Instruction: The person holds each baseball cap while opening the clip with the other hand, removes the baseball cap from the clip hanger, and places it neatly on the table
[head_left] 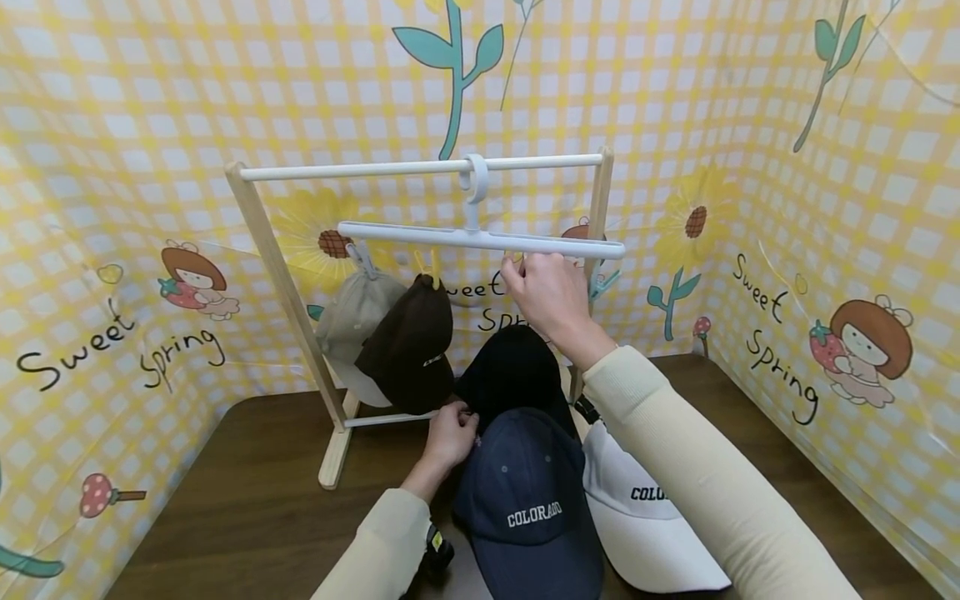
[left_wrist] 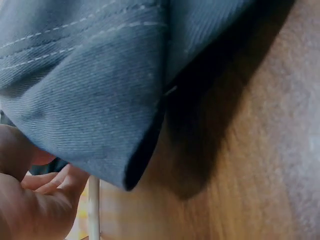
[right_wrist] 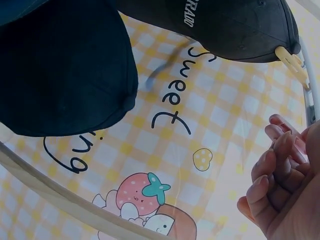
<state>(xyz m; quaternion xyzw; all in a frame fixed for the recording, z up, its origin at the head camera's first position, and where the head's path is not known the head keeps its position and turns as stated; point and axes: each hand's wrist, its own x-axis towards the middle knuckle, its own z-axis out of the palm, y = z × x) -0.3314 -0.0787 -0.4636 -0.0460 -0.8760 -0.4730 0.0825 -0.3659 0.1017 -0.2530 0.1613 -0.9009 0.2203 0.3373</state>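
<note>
In the head view my left hand (head_left: 453,435) pinches the lower edge of a black cap (head_left: 517,367), behind a navy cap (head_left: 525,500) lettered COLORADO. The navy cap hides part of that grip in the left wrist view. My right hand (head_left: 551,292) is raised just under the white hanger (head_left: 480,239), fingers curled. In the right wrist view its fingers are around a glossy pink clip (right_wrist: 286,124). From the hanger's left half hang a beige cap (head_left: 352,321) on a grey clip and a dark brown cap (head_left: 416,346) on a yellow clip (head_left: 429,268).
The hanger hooks over the white top rod (head_left: 352,170) of a wooden rack (head_left: 281,283). A teal clip (head_left: 604,284) is at the hanger's right end. A white cap (head_left: 645,517) lies right of the navy one on the brown table (head_left: 225,500). Checked cloth walls surround it.
</note>
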